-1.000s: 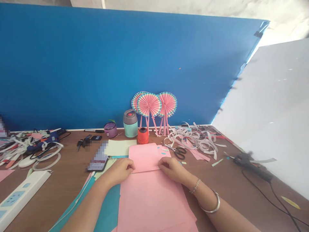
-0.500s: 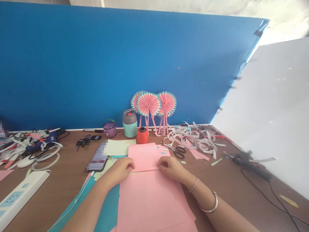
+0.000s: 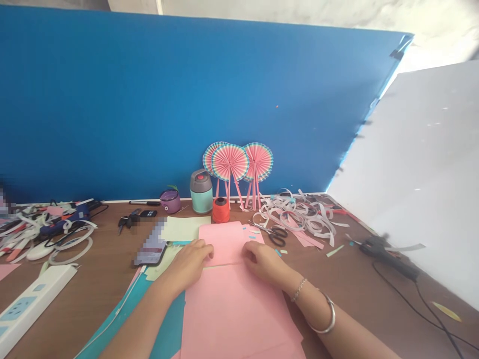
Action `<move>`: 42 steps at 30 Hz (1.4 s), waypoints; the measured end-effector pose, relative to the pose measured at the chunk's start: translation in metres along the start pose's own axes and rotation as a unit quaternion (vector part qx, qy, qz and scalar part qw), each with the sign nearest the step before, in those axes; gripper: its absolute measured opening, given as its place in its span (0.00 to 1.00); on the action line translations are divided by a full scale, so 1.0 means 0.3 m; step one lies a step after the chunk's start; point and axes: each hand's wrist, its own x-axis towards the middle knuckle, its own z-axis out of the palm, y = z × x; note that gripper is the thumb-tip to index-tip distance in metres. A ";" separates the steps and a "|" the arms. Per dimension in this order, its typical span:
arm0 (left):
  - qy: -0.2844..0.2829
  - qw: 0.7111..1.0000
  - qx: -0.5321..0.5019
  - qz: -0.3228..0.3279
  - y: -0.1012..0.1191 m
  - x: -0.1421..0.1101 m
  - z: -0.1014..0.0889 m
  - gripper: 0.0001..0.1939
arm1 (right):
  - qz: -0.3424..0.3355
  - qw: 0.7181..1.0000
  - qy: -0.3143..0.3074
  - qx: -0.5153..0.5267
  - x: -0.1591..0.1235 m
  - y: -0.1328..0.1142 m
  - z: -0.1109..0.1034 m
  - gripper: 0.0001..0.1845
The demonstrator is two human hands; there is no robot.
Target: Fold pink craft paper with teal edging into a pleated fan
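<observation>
- Spanning the back of the workspace, a blue panel (image 3: 149, 99) is standing behind the desk.
- Below it, a brown tabletop (image 3: 97, 289) is stretching forward, clutter lining its far side.
- A white panel (image 3: 430, 149) is bounding the right side.
- Large pink sheets (image 3: 239, 309) are lying front and centre, overlapping teal paper (image 3: 170, 319) at their left.
- Pale paper strips (image 3: 299, 217) are sitting in a loose, curly heap at the far right.
- Three pink pleated fans (image 3: 230, 162) are standing before the blue panel.
- A smaller pink paper (image 3: 224, 244) is lying on the sheets' far end, between the hands.
- The left hand (image 3: 192, 262) and right hand (image 3: 264, 262) are touching its side edges, fingers bent; whether they are pinching it, I cannot tell.
- Behind it, a mint flask (image 3: 202, 199) is standing beside a red spool (image 3: 220, 212).
</observation>
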 end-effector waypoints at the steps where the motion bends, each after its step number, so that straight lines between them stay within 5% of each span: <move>1: 0.005 1.000 0.009 0.015 0.004 0.000 0.002 0.18 | -0.017 1.000 0.007 -0.012 -0.002 -0.003 -0.002 0.15; 5: 0.002 0.998 0.001 0.065 0.008 -0.003 0.025 0.23 | -0.131 0.990 0.000 -0.053 -0.007 -0.010 -0.002 0.27; 10: -0.002 0.995 -0.016 0.099 0.009 -0.005 0.038 0.23 | -0.213 0.972 -0.032 -0.091 -0.005 -0.014 0.018 0.20; 19: -0.030 0.995 -0.073 0.055 0.011 0.002 0.034 0.30 | -0.190 0.982 -0.013 0.005 0.002 0.001 0.023 0.31; 23: -0.034 0.996 -0.068 0.048 0.005 0.005 0.040 0.26 | -0.165 0.985 -0.013 0.039 0.005 0.006 0.026 0.27; 42: -0.038 0.998 0.015 0.048 0.068 -0.014 0.015 0.27 | -0.160 0.986 -0.027 -0.037 -0.009 -0.025 0.009 0.26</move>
